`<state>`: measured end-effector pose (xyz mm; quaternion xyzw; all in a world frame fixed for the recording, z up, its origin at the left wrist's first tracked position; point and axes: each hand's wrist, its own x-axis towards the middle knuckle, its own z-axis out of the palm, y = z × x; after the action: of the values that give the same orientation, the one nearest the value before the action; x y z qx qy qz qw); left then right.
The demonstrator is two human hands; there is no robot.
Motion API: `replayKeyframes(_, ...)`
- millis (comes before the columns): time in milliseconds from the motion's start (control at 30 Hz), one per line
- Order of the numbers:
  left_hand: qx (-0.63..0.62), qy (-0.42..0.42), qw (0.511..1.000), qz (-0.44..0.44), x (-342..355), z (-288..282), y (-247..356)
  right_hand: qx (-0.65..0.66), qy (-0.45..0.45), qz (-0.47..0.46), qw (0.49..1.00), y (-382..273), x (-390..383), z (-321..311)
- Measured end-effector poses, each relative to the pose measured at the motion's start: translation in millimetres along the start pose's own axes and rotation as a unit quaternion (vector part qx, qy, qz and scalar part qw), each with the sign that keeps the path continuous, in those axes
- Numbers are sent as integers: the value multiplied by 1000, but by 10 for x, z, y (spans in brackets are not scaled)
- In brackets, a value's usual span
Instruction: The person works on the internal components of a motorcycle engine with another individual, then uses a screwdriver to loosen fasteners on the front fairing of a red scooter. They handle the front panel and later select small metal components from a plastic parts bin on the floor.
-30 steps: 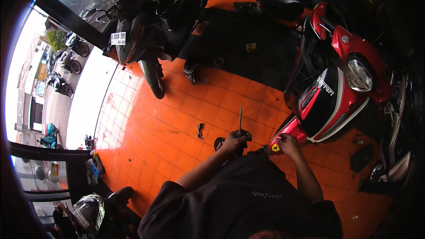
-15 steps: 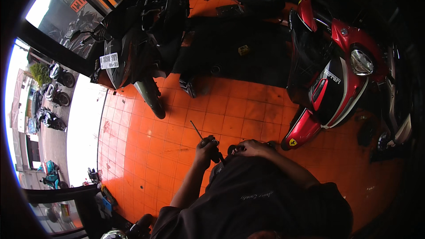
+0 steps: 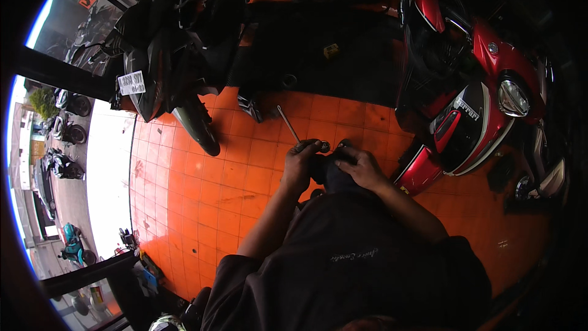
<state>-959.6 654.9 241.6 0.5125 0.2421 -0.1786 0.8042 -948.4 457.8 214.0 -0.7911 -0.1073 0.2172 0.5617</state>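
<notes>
Head view: note metal-shafted tool [image 3: 287,125] clasped in left hand [image 3: 298,164], projecting far and left beyond the grip. See right hand [image 3: 361,168] close, to the right; cannot tell whether pinching anything.

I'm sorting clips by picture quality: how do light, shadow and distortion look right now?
Head view: the strip of ground outside is blown out white; glare pales the orange floor beside it; the black mat sinks into shadow; straight edges bend toward the dark rim; the left hand and right hand show, but the dark area between them hides detail.
</notes>
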Motion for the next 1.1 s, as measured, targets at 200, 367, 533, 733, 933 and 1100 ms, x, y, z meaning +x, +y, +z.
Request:
replayKeyframes(200, 5, 17, 1000, 7, 591, 370, 562, 82, 33, 12, 996, -283, 881, -399)
replayKeyframes(367, 44, -16, 999, 22, 1166, 710, 884, 148, 23, 58, 987, -440, 1429, -1053)
replayKeyframes(533, 26, -49, 997, 49, 1712, 944, 898, 218, -2, 116, 969, -442, 1842, -1538)
replayKeyframes(733, 127, -132, 983, 30, 2547, 1251, 1266, 252, 57, 135, 957, -94, 2259, -1938)
replayKeyframes(933, 207, -184, 960, -47, 3606, 1595, 1720, 84, 64, 78, 991, 69, 3024, -2523)
replayKeyframes(1100, 280, -241, 929, -25, 4733, 1785, 2124, 144, 75, 226, 960, -102, 3806, -3037)
